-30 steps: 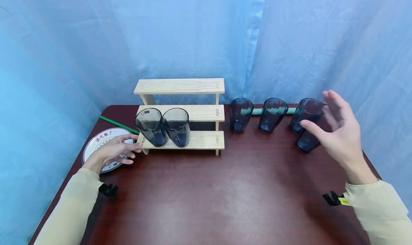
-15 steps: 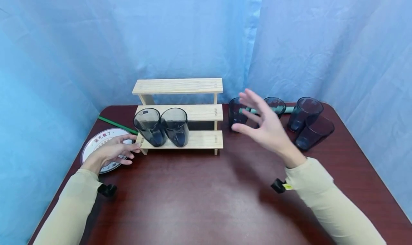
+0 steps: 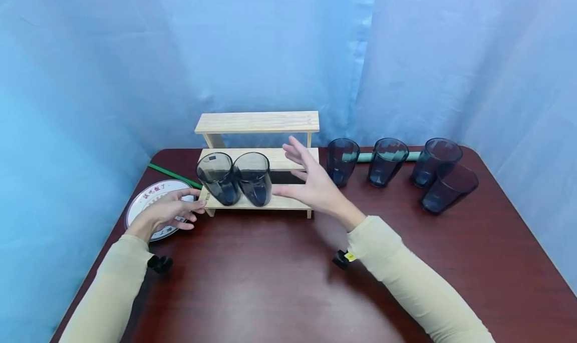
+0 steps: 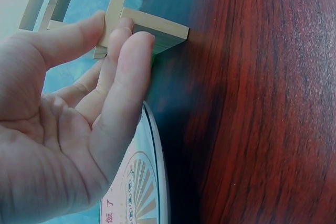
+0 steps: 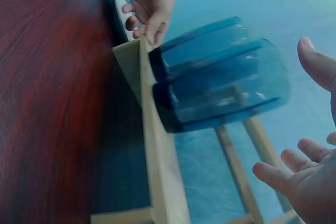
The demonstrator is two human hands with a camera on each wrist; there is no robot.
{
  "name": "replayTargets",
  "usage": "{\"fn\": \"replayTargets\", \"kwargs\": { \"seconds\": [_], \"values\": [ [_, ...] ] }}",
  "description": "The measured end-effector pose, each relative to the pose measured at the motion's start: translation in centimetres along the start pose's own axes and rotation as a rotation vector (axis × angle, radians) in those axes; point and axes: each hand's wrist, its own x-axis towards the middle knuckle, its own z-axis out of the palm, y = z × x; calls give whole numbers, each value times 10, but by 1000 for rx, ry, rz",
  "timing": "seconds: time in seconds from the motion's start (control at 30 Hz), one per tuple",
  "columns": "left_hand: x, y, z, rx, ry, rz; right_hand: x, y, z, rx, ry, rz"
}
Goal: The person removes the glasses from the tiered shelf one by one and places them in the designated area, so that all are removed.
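Note:
A three-step wooden display rack (image 3: pixel 257 122) stands near the back of the table. Two dark, clear glass tumblers (image 3: pixel 217 180) (image 3: pixel 254 180) stand upright side by side on the left part of its lowest step. My left hand (image 3: pixel 168 214) pinches that step's left end, thumb on the board and fingertips round its edge, as the left wrist view shows. My right hand (image 3: pixel 317 188) is just right of the tumblers, thumb and fingers spread apart with nothing between them; it covers part of the lower steps. In the right wrist view, a gap separates its fingers (image 5: pixel 273 177) from the nearer tumbler (image 5: pixel 226 87).
Several more tumblers (image 3: pixel 341 162) (image 3: pixel 387 162) (image 3: pixel 448 188) stand on the table right of the rack, in front of a pale green rod (image 3: pixel 364 157). A white plate (image 3: pixel 135 205) lies under my left hand, with a green strip (image 3: pixel 173 174) behind it. Blue curtains (image 3: pixel 252 47) hang behind the table.
My right hand has moved left from the tumblers at the right to beside the two on the rack, fingers spread throughout. My left hand has kept its hold on the rack's end.

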Motion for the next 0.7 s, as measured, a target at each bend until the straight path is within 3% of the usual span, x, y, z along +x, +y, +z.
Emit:
{"fn": "replayTargets", "kwargs": {
  "seconds": [0.37,0.7],
  "values": [
    [3,-2,1,-7,3,-1,17,20,31,-98,-37,-12],
    [3,-1,0,-5,-8,6,25,28,43,-23,-19,-5]
  ]
}}
